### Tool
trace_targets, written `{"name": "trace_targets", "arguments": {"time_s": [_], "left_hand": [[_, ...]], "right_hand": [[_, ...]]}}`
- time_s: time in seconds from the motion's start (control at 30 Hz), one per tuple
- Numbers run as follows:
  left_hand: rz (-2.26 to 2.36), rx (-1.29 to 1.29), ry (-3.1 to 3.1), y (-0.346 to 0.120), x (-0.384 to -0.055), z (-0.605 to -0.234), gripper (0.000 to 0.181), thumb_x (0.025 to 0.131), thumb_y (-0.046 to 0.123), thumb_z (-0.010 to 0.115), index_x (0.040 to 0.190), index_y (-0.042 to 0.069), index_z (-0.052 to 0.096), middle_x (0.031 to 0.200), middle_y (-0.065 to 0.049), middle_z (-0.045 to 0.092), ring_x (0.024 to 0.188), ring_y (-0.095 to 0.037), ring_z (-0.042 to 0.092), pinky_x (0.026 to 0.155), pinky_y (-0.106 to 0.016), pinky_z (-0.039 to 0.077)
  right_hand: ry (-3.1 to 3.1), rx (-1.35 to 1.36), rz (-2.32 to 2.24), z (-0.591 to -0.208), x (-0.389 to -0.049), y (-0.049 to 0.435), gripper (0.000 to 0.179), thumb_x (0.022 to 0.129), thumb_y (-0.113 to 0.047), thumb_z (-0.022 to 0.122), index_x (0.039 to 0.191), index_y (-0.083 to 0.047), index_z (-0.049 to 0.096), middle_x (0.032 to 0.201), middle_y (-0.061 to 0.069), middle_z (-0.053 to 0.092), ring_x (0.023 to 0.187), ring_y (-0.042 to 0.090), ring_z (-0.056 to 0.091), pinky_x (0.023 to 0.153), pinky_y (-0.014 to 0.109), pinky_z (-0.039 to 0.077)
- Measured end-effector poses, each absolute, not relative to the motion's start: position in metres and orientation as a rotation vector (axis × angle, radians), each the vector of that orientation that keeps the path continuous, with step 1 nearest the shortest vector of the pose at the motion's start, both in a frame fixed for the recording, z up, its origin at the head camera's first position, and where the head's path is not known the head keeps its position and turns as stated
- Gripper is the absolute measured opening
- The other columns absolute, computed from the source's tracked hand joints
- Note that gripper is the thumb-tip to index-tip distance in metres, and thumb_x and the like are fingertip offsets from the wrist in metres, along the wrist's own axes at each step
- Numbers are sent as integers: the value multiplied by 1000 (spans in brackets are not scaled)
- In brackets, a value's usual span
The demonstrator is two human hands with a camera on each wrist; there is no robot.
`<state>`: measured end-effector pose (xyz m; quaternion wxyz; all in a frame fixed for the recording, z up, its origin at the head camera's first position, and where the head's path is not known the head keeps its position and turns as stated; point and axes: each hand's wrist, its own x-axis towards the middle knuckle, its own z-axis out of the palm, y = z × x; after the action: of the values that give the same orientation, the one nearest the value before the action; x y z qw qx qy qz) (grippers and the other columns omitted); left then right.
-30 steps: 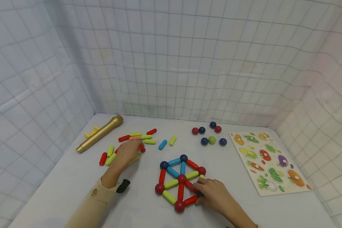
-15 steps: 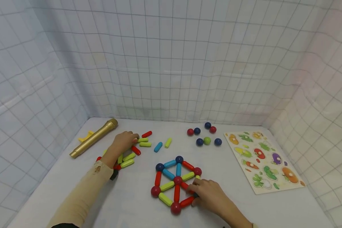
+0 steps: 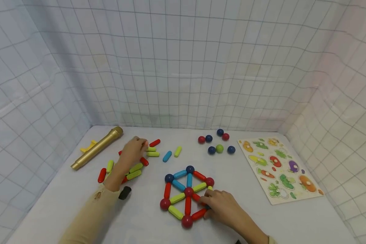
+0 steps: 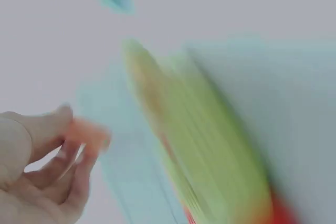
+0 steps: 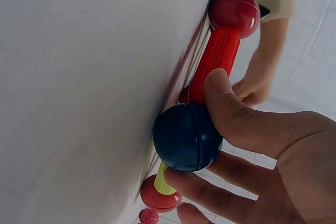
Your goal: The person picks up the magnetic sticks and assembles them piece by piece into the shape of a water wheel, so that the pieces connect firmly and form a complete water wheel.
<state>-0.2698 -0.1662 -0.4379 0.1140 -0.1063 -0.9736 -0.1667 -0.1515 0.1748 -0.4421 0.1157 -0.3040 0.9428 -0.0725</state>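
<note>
My left hand (image 3: 131, 152) pinches a short orange rod (image 4: 90, 134) between thumb and fingers, up over a loose pile of magnetic rods. Blurred light-green rods (image 4: 205, 140) fill much of the left wrist view. On the table's middle lies a flat hexagon of red, green and blue rods joined by balls, with a red ball (image 3: 188, 191) at its hub. My right hand (image 3: 222, 206) holds the dark blue ball (image 5: 185, 136) at the hexagon's right corner, thumb reaching onto the adjoining red rod (image 5: 218, 56) and fingers behind the ball. In the head view the hand mostly hides this ball.
A gold toy microphone (image 3: 97, 149) lies at the left, beside a yellow piece (image 3: 88, 146). Loose balls, including a green ball (image 3: 219, 148), sit at the back. A vegetable puzzle board (image 3: 280, 169) lies at the right. A blue rod (image 3: 167, 156) lies behind the hexagon.
The left hand has moved back across the rod pile, then lifted slightly with the orange rod. Red and green rods beneath it were shifted. The right hand stays at the corner ball.
</note>
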Motion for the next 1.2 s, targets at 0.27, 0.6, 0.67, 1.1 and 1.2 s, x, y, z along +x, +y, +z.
{"name": "trace_targets", "arguments": {"time_s": [0.27, 0.6, 0.67, 1.1, 1.2], "left_hand": [[-1428, -574, -2812, -85, -206, -437, 29, 86, 28, 75, 110, 13, 70, 97, 1, 73, 89, -12, 68, 78, -22, 56], [-1484, -801, -2884, -53, -193, -445, 26, 86, 25, 74, 108, 11, 71, 96, 2, 74, 89, -11, 70, 82, -26, 57], [-1472, -813, -2893, -52, -195, -446, 26, 85, 24, 75, 107, 12, 71, 97, 2, 74, 89, -11, 70, 81, -26, 57], [-1252, -889, -2983, -44, -203, -453, 19, 82, 22, 78, 97, 13, 71, 85, 7, 71, 80, -6, 60, 71, -19, 49], [-1234, -879, -3002, -45, -201, -453, 22, 81, 23, 79, 100, 13, 72, 86, 7, 71, 81, -6, 60, 71, -20, 48]], "right_hand": [[2764, -887, -239, -442, -151, 173, 41, 73, -34, 84, 112, -29, 71, 92, -7, 61, 74, 5, 49, 63, 21, 45], [2743, -911, -222, -442, -151, 173, 37, 74, -34, 83, 110, -31, 73, 92, -8, 62, 72, 5, 49, 64, 22, 46], [2749, -922, -211, -440, -152, 174, 37, 74, -34, 83, 109, -31, 73, 92, -8, 63, 72, 5, 49, 64, 21, 46], [2666, -901, -459, -428, -172, 191, 31, 82, -34, 77, 111, -27, 71, 103, -9, 67, 81, 3, 55, 73, 22, 49], [2751, -820, -586, -421, -194, 205, 25, 86, -28, 74, 110, -22, 71, 103, -6, 70, 80, 6, 57, 70, 22, 48]]}}
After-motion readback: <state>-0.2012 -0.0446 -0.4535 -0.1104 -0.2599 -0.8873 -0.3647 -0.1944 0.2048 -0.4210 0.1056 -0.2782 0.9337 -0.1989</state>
